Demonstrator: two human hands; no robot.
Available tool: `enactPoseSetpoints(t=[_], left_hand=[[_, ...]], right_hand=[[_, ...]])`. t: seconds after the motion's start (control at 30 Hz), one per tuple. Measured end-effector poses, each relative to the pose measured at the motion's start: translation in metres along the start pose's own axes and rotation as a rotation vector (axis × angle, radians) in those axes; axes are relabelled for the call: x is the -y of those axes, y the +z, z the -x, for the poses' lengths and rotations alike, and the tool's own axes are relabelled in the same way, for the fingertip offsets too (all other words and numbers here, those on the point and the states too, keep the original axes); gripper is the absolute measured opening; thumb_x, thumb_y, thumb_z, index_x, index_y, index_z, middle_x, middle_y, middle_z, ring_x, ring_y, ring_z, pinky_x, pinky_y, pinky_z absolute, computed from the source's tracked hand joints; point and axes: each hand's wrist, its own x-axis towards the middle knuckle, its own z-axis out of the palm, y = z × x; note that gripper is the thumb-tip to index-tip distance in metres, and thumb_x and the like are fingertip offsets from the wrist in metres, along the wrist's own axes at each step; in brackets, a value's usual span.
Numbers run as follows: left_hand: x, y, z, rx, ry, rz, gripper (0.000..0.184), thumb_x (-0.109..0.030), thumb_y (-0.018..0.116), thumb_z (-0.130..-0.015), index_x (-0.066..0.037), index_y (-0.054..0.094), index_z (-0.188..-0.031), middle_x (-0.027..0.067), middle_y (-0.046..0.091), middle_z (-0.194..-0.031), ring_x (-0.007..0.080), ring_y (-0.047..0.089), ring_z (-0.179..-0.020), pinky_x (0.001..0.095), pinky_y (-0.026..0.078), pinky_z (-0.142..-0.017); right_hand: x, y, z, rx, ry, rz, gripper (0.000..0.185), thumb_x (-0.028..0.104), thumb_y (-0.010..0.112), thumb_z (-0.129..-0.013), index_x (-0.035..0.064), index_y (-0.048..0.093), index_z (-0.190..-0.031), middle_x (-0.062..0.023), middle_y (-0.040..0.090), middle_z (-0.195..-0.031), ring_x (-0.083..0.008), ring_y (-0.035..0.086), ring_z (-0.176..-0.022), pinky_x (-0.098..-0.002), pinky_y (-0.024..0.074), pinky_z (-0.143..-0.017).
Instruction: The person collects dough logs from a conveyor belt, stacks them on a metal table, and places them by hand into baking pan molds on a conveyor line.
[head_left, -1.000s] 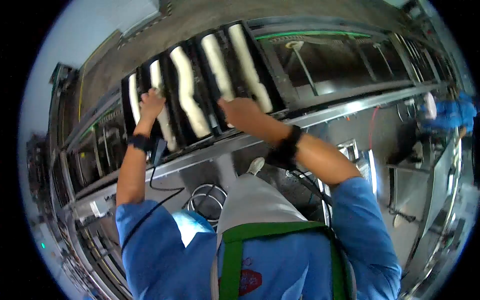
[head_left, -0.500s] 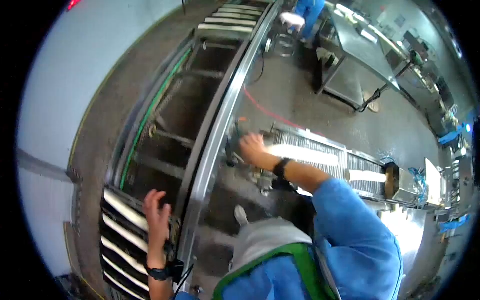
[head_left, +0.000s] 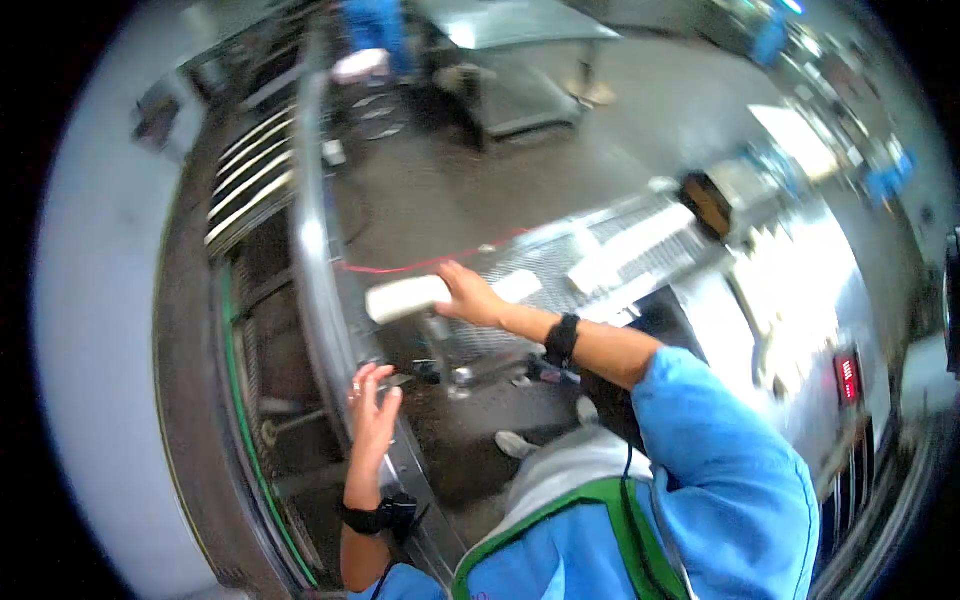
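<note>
My right hand (head_left: pixel 470 297) is wrapped over a long white dough strip (head_left: pixel 405 298) at the near end of a small slatted conveyor (head_left: pixel 480 340). One end of the strip sticks out past my fingers toward the metal rail, and my hand covers its middle. Another white strip (head_left: pixel 635 247) lies farther up the same conveyor. My left hand (head_left: pixel 372 415) is held above the rail (head_left: pixel 318 260) with fingers apart and curved, holding nothing. Both wrists wear black bands. Motion blurs the scene somewhat.
Beyond the rail runs a long frame with a green edge (head_left: pixel 240 400), carrying a tray of white strips (head_left: pixel 255 165). A red hose (head_left: pixel 400 268) crosses the floor. A steel table (head_left: pixel 520 30) and a person in blue (head_left: pixel 375 30) are behind. A red display (head_left: pixel 848 378) stands right.
The view has swung right. My right hand has closed on a dough strip at the conveyor's end. My left hand has moved from beside the tray of strips to above the rail.
</note>
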Motion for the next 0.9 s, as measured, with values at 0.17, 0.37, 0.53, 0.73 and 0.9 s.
enactPoseSetpoints(t=[0.17, 0.37, 0.53, 0.73, 0.9], left_hand=[[-0.030, 0.038, -0.046, 0.242, -0.025, 0.074, 0.029, -0.017, 0.047, -0.078, -0.007, 0.047, -0.106, 0.0103, 0.032, -0.121, 0.0271, 0.025, -0.114, 0.0383, 0.022, -0.093], [-0.072, 0.111, -0.091, 0.394, 0.189, -0.093, 0.037, -0.016, 0.049, -0.076, -0.007, 0.041, -0.111, 0.0120, 0.033, -0.120, 0.0293, 0.027, -0.113, 0.0401, 0.020, -0.093], [-0.100, 0.199, -0.132, 0.235, 0.195, -0.399, 0.055, -0.018, 0.056, -0.072, -0.010, 0.031, -0.120, 0.0135, 0.031, -0.122, 0.0308, 0.026, -0.114, 0.0422, 0.021, -0.093], [-0.102, 0.259, -0.171, 0.227, 0.280, -0.480, 0.067, -0.017, 0.061, -0.064, -0.012, 0.028, -0.123, 0.0169, 0.044, -0.111, 0.0341, 0.042, -0.101, 0.0436, 0.031, -0.086], [-0.153, 0.230, -0.176, 0.552, -0.003, -0.084, 0.048, -0.013, 0.053, -0.061, -0.002, 0.043, -0.107, 0.0133, 0.053, -0.086, 0.0245, 0.052, -0.078, 0.0332, 0.041, -0.069]], right_hand=[[0.009, -0.156, 0.045, -0.410, 0.213, -0.473, 0.037, 0.020, 0.058, -0.068, 0.0022, 0.044, -0.097, -0.0089, 0.049, -0.087, -0.0182, 0.049, -0.083, -0.0306, 0.0424, -0.072], [-0.031, -0.333, 0.167, -1.053, 0.426, -0.515, 0.031, 0.019, 0.055, -0.071, -0.0029, 0.048, -0.092, -0.0097, 0.051, -0.077, -0.0171, 0.052, -0.069, -0.0300, 0.0443, -0.059], [-0.117, -0.448, 0.290, -1.266, 0.813, -0.369, 0.050, 0.030, 0.059, -0.072, -0.0065, 0.042, -0.102, -0.0139, 0.052, -0.089, -0.0222, 0.054, -0.075, -0.0291, 0.0457, -0.060], [-0.221, -0.380, 0.384, -0.324, 1.118, 0.924, 0.041, 0.024, 0.059, -0.067, 0.0054, 0.050, -0.103, -0.0160, 0.041, -0.114, -0.0365, 0.043, -0.100, -0.0437, 0.0371, -0.085], [-0.180, -0.356, 0.395, -0.425, 1.036, 0.937, 0.023, 0.006, 0.053, -0.065, 0.0058, 0.055, -0.088, -0.0137, 0.041, -0.114, -0.0376, 0.046, -0.078, -0.0438, 0.0398, -0.072]])
